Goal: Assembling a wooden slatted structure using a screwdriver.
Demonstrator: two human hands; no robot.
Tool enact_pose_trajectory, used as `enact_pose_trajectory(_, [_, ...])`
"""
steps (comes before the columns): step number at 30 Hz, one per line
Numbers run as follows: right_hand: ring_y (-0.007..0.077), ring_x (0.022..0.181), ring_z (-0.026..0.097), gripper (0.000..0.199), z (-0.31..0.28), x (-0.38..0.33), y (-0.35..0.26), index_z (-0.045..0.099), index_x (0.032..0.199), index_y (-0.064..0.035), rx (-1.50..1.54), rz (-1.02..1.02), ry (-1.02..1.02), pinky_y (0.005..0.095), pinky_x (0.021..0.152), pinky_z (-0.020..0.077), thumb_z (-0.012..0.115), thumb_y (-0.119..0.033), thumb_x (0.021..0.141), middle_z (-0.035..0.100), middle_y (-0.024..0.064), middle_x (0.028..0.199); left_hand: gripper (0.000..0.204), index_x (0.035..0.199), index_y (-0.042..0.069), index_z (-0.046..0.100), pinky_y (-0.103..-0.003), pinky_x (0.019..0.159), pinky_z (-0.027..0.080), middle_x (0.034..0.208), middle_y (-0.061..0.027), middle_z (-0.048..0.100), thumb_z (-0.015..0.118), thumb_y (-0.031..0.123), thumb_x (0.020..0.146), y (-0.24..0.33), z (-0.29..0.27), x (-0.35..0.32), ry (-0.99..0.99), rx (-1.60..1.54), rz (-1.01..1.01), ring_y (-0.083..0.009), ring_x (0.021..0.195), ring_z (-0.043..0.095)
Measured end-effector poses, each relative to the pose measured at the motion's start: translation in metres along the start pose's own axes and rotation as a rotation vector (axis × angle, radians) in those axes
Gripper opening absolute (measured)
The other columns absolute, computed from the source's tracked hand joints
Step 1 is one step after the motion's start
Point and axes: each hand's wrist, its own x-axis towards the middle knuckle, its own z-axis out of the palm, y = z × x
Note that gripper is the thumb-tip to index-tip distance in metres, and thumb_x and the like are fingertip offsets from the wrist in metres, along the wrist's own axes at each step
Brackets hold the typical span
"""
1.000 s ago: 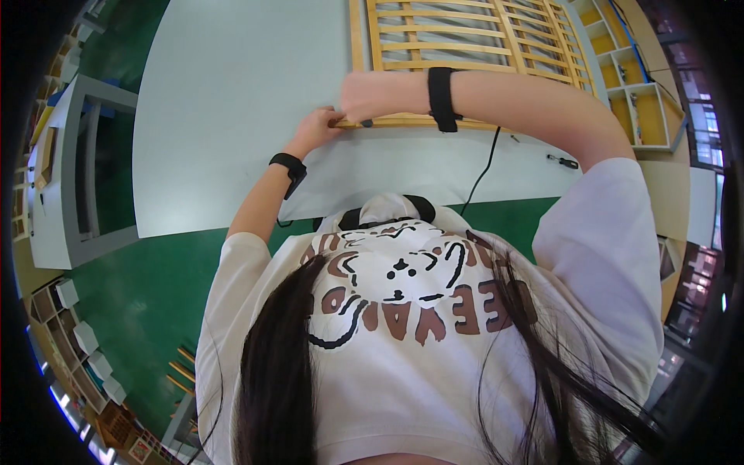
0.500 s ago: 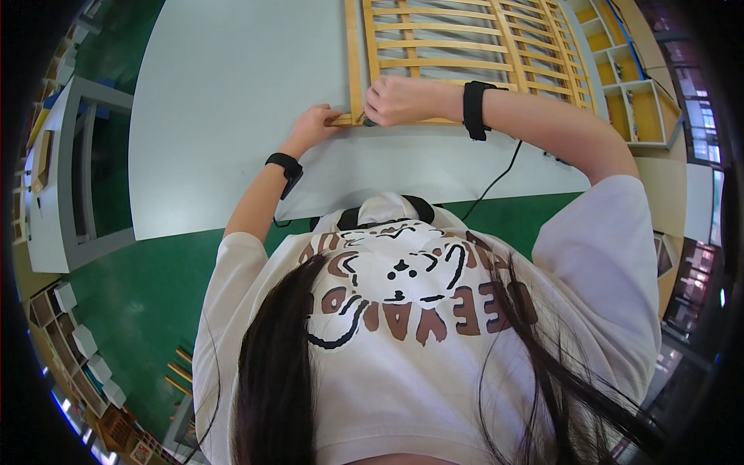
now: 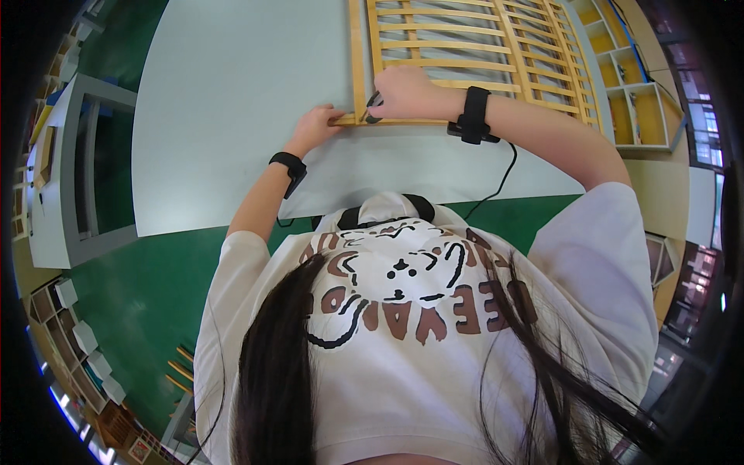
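The wooden slatted frame (image 3: 473,54) is lying flat on the pale grey table (image 3: 232,101), its near corner facing the person. The left hand (image 3: 314,128) is gripping the frame's near rail end at that corner, fingers closed on it. The right hand (image 3: 403,91) is curling around a small dark tool (image 3: 373,103), pressing it against the corner joint. The frame is judged stiff, light and bulky; holding is best at the side rails, not the thin slats
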Motion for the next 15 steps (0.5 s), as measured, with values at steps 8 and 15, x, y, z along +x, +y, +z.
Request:
enact_pose_trajectory(8, [0.0344,0.069,0.056,0.025,0.007,0.010,0.012,0.056,0.071,0.0012,0.029,-0.028,-0.100,0.0403,0.058,0.0454,0.063,-0.020,0.059,0.056,0.0179,0.069,0.029,0.093,0.012,0.061,-0.034,0.065,0.045,0.080,-0.0069,0.055,0.062,0.015,0.065,-0.006,0.003,0.006,-0.026,0.007,0.048,-0.0238,0.075,0.055])
enact_pose_trajectory(15, [0.0321,0.068,0.055,0.014,0.004,0.013,0.024,0.052,0.071,-0.0006,-0.191,-0.462,-0.045,0.0397,0.054,0.0444,0.059,-0.009,0.063,0.054,0.0136,0.071,0.033,0.097,0.009,0.060,-0.032,0.063,0.043,0.078,-0.0077,0.055,0.063,0.012,0.064,0.001,0.001,0.005,-0.066,-0.038,0.015,-0.0227,0.071,0.053])
